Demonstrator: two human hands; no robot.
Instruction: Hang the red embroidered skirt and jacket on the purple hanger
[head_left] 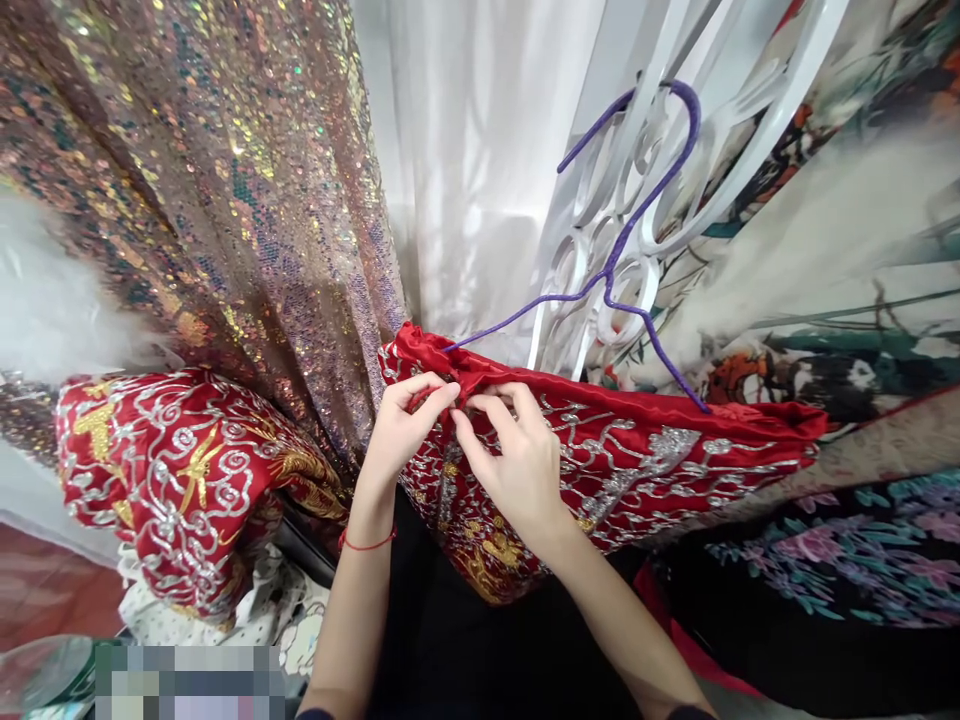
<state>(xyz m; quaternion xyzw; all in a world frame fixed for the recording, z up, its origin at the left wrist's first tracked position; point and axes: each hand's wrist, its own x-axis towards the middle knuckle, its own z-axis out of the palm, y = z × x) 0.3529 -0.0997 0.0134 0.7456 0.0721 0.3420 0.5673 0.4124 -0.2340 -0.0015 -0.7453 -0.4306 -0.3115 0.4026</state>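
The sequined curtain [225, 190] hangs left of the red embroidered garment [637, 460], which drapes from a purple hanger [637, 215] hooked on a white scrolled grille [645, 130]; a second red embroidered bundle [180, 470] sits further left of the garment. The step in hand looks like fastening or dressing the garment's collar on the hanger. The next move probably calls for a fine pinch and a steady pull along the red satin edge. The left hand [401, 430] and right hand [517, 465] meet at that edge, their fingers [442, 395] pinched together on a fold of the satin, just below the hanger's left arm.
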